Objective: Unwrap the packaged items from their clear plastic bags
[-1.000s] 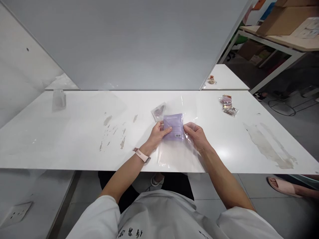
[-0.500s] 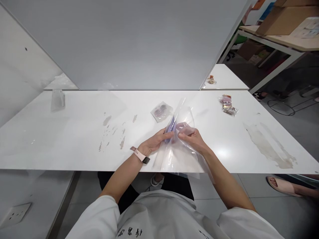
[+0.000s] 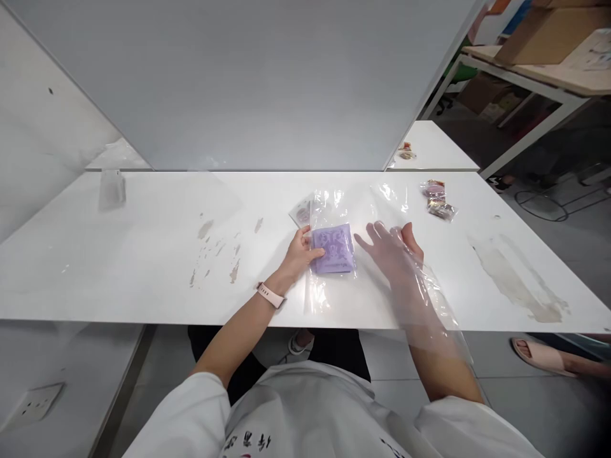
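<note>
A flat purple packet point(image 3: 333, 248) with a printed pattern lies on the white table point(image 3: 143, 254), wrapped in a clear plastic bag point(image 3: 329, 292). My left hand point(image 3: 298, 254) pinches the packet's left edge, thumb on top. My right hand point(image 3: 394, 249) hovers just right of the packet with its fingers spread and holds nothing. A loose sheet of the clear plastic point(image 3: 429, 305) lies draped over that hand and forearm. A watch with a pink strap point(image 3: 270, 296) is on my left wrist.
A small clear pouch point(image 3: 301, 213) with something purple lies behind the packet. Snack packets point(image 3: 436, 200) sit at the right rear, another point(image 3: 405, 152) on the neighbouring table. A clear pouch point(image 3: 112, 189) lies far left. Someone's sandalled foot point(image 3: 539, 356) shows at lower right.
The packet went from flat to standing on edge between both hands, and now lies flat with its patterned face up. My right hand let go and moved right, with the plastic over it.
</note>
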### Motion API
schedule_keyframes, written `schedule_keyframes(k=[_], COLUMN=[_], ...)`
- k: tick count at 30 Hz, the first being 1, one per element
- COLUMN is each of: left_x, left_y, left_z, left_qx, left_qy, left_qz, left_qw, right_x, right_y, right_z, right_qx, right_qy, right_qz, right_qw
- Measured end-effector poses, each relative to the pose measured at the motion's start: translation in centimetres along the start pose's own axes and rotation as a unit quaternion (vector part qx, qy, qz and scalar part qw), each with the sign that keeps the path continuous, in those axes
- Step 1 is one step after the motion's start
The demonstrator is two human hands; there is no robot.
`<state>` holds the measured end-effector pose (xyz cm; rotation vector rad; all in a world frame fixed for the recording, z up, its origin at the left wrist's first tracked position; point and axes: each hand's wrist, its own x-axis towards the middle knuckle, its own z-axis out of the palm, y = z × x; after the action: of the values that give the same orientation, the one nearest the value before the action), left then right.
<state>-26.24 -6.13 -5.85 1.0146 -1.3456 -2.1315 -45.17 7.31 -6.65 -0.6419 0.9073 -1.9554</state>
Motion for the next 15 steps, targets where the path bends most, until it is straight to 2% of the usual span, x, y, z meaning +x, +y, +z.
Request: schedule_keyframes(k=[3, 7, 9, 12, 14, 15], left_x=[-0.6, -0.9, -1.0, -1.2, -1.4, -1.5], left_y=[0.0, -0.4, -0.8, -1.5, -1.9, -2.1], left_z=[0.6, 0.6, 0.5, 0.7, 1.1, 1.3], left_qx=[0.037, 0.078, 0.160, 0.311, 0.347, 0.335], left_qy=[-0.040, -0.108, -0.105, -0.068, -0.058, -0.062], left_qz=[0.031, 0.052, 0.092, 0.164, 0.193, 0.199], left_qw=[0.998, 0.990, 0.977, 0.934, 0.916, 0.919], right_x=[-0.4, -0.8, -0.9, -1.1, -1.2, -1.2], right_y=[0.2, 0.7, 0.9, 1.2, 1.3, 1.3], right_z=[0.9, 1.1, 0.9, 0.7, 1.0, 1.3], right_qx=[0.036, -0.002, -0.009, -0.029, -0.086, -0.129], right_qy=[-0.038, -0.070, -0.060, -0.031, -0.017, -0.009], right_qz=[0.031, 0.035, 0.018, 0.032, 0.069, 0.083], right_qw=[0.998, 0.997, 0.998, 0.999, 0.994, 0.988])
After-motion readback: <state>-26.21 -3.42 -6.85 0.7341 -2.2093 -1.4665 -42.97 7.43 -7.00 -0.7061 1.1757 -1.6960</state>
